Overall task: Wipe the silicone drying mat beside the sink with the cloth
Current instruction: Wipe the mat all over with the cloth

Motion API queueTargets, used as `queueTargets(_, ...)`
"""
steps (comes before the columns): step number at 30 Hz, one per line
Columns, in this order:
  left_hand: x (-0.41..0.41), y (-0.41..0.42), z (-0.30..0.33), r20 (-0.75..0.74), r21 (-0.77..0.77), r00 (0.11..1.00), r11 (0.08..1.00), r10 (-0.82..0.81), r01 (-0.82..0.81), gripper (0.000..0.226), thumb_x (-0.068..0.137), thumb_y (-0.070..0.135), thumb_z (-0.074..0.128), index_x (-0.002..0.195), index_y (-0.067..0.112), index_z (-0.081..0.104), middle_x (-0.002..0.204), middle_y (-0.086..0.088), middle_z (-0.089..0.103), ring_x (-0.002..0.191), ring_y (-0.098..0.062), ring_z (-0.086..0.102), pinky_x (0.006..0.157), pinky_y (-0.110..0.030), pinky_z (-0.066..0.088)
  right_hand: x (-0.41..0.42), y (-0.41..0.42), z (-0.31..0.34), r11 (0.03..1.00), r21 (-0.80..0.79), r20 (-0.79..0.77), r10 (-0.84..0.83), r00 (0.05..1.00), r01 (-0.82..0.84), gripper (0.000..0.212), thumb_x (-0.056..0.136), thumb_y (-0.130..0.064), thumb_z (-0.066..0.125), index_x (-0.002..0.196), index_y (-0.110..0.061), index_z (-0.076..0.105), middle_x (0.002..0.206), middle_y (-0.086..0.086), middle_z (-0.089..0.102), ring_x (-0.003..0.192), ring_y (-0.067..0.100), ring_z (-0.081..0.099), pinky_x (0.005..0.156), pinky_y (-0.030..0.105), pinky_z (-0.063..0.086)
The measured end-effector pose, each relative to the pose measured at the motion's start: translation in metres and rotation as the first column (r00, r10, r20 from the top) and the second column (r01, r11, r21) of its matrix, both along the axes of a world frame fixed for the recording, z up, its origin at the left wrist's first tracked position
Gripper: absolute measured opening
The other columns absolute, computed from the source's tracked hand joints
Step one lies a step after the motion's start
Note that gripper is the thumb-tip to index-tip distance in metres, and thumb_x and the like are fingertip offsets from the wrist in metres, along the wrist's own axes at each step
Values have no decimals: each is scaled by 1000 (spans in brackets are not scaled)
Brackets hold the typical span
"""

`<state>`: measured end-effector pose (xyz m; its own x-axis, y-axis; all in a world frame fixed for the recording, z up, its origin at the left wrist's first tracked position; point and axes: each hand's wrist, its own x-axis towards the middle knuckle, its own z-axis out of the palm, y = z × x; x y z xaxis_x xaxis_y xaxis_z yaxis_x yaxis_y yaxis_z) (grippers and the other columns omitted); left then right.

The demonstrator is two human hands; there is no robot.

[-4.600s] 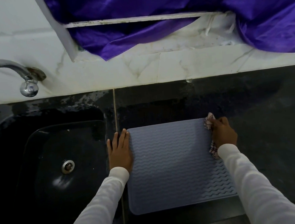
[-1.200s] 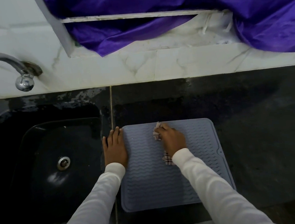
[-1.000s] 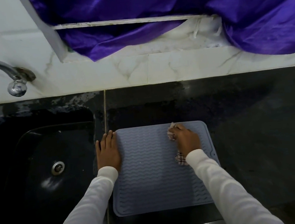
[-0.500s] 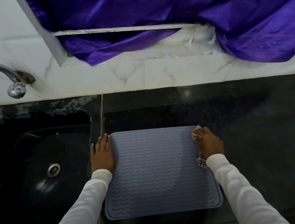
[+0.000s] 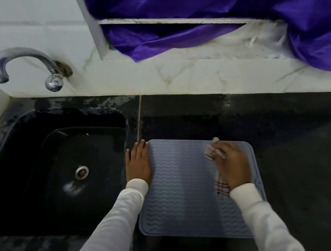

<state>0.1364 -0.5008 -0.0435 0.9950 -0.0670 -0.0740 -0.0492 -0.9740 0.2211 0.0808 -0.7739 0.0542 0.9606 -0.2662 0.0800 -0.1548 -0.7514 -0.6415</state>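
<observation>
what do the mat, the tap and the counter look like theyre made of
Drying mat: looks like matte grey-blue silicone or rubber, with moulded wavy ridges and rounded corners.
Tap: polished metal, probably chromed, going by its bright reflections.
Counter: dark polished stone, perhaps granite, with a faint speckle and a sheen.

left hand [image 5: 138,163] flat on mat [image 5: 177,184] edge; right hand [image 5: 232,165] presses cloth [image 5: 222,186] on mat

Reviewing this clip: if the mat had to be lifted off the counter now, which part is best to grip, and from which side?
Probably the mat's near left corner, from the front: it lies flat, thin and bare there, while the left hand and right hand with cloth cover the far part.
</observation>
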Motion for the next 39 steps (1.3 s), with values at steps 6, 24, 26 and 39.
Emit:
queueTargets(6, 0, 1, -2, 18, -61, 1000, 998, 0, 1, 59, 95, 25, 41, 150, 20, 22, 159, 1, 21, 146, -20, 16, 119, -46, 7, 24, 126, -46, 973, -115, -40, 196, 980, -199, 24, 88, -18, 59, 112, -21, 66, 111, 0, 60, 91, 22, 63, 72, 34, 53)
queueTargets(24, 5, 11, -5, -30, -81, 996, 994, -78, 76, 61, 95, 32, 49, 149, 19, 27, 158, -2, 21, 145, -23, 20, 118, -49, 11, 33, 191, -76, 971, -223, -140, 56, 989, -87, 42, 93, -19, 57, 135, -18, 52, 143, 1, 48, 106, 21, 65, 78, 35, 58)
queueTargets(26, 6, 11, -3, -35, -86, 996, 993, -85, 82, 59, 96, 31, 45, 150, 19, 25, 159, -2, 20, 145, -24, 18, 117, -49, 8, 36, 189, -75, 957, -253, -223, 85, 971, -142, 47, 94, -19, 55, 139, -20, 46, 147, 1, 42, 106, 24, 64, 80, 38, 57)
queueTargets(39, 6, 10, -2, -97, -44, 990, 994, -103, 99, 71, 96, 33, 45, 152, 18, 3, 161, -3, 4, 147, -26, 3, 117, -53, 1, 24, 114, -55, 946, -268, -229, 122, 966, -182, 26, 95, -30, 49, 119, -32, 59, 127, -8, 54, 101, 22, 60, 79, 38, 53)
